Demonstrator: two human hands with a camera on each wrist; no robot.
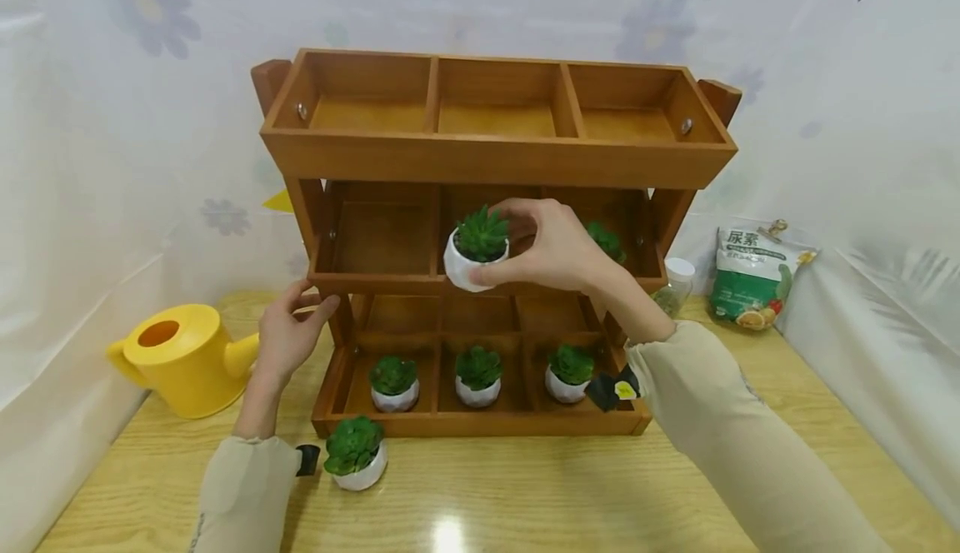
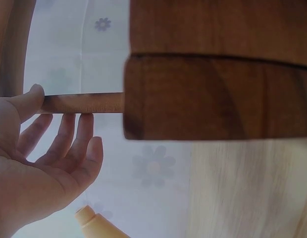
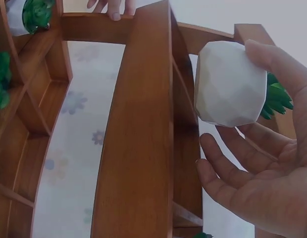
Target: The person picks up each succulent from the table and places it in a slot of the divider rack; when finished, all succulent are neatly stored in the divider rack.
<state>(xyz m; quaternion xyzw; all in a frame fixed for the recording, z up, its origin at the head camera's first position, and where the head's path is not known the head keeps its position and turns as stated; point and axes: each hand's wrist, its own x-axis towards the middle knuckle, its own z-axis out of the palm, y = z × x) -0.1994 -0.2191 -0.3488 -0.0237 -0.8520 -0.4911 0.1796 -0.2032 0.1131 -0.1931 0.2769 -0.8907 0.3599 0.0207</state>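
Observation:
My right hand [image 1: 558,245] pinches a potted succulent [image 1: 468,268] by its white faceted pot, in front of the middle tier of a three-tier wooden plant rack [image 1: 495,157]. In the right wrist view the thumb presses one side of the white pot [image 3: 230,84]; green leaves show behind it. My left hand [image 1: 287,332] holds the left end of the middle tier. The left wrist view shows the thumb above a wooden slat [image 2: 84,103] and the fingertips under it. Partly behind my right hand, another succulent [image 1: 606,241] sits in the middle tier's right compartment.
Three potted succulents stand in the bottom tier, one [image 1: 478,378] in the centre compartment. Another potted succulent [image 1: 358,457] is on the table before the rack. A yellow watering can [image 1: 191,361] stands left; a white-capped jar [image 1: 675,286] and a green-white bag [image 1: 753,278] are right.

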